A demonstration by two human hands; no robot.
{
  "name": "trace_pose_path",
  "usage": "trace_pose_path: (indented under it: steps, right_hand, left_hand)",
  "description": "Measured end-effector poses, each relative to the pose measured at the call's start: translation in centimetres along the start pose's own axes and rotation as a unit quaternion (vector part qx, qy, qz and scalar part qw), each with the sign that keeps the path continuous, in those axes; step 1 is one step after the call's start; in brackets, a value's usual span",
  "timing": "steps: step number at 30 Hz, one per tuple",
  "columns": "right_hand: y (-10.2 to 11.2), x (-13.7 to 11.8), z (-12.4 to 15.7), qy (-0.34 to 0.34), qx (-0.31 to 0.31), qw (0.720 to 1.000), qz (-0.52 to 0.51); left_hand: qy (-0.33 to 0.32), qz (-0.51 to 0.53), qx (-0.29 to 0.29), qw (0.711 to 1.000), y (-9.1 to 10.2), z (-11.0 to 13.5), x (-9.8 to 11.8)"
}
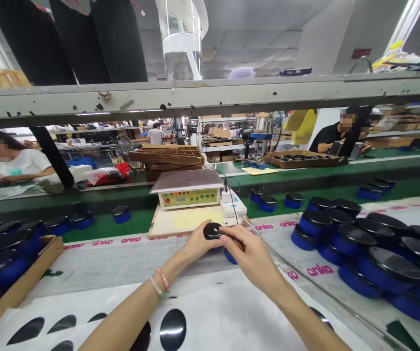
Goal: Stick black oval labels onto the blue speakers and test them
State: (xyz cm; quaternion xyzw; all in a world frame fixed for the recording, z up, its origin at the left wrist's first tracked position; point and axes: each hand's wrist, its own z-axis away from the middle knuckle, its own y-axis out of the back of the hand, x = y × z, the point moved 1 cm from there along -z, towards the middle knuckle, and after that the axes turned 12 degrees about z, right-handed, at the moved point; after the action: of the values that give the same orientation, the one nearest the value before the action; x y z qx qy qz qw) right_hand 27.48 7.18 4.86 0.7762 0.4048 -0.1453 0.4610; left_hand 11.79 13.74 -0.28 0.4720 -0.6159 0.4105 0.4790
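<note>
Flat white sheets (224, 312) bearing glossy black discs (173, 329), bottom of frame. Pile of round blue cases with shiny black tops (389, 268), right side. Right hand (248, 247), centre: thumb and fingertips together at the edge of a round, glossy black-topped piece (210, 234), mid-frame. Left hand (198, 242) clamped round its left side.

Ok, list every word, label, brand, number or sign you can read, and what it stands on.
"anko": pink, repeated on the pale bench covering.
Too small or blurred to read: the yellow control panel, the yellow sheet before it, the red wall sign, the teal shirt patch.
</note>
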Motion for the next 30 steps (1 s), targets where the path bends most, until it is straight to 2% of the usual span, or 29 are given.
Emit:
trace_pose_path:
  steps: [2,5,9,13,17,21,25,30]
  right_hand:
    - [-0.9,0.0,0.4,0.009,-0.009,1.0,-0.016]
    - [-1.2,-0.4,1.4,0.014,-0.009,0.999,-0.043]
    - [-0.7,-2.2,2.3,0.065,0.0,0.996,-0.055]
    - [-0.3,-3.5,2.5,0.1,-0.016,0.994,-0.03]
    - [0.0,-3.4,2.5,0.1,-0.02,0.995,-0.005]
    - [0.4,-3.1,2.5,0.083,-0.043,0.996,-0.012]
    - [0.6,-3.6,2.7,0.109,-0.056,0.992,-0.029]
    - [0.1,-4.2,3.4,0.146,0.014,0.989,0.018]
  left_hand:
    - [-0.007,0.023,-0.022,0.999,0.6,1.1,0.9]
    - [-0.009,0.056,-0.043,0.997,1.3,4.2,2.6]
    - [-0.025,0.06,-0.015,0.998,1.4,6.8,4.3]
    - [-0.057,0.029,0.02,0.998,1.7,7.2,4.9]
    - [-0.075,0.002,0.056,0.996,1.8,7.9,5.0]
    - [-0.073,-0.031,0.086,0.993,1.6,8.7,5.2]
    - [-0.076,-0.05,0.092,0.992,1.4,9.2,5.6]
    - [-0.117,-0.117,0.095,0.982,1.2,10.3,5.7]
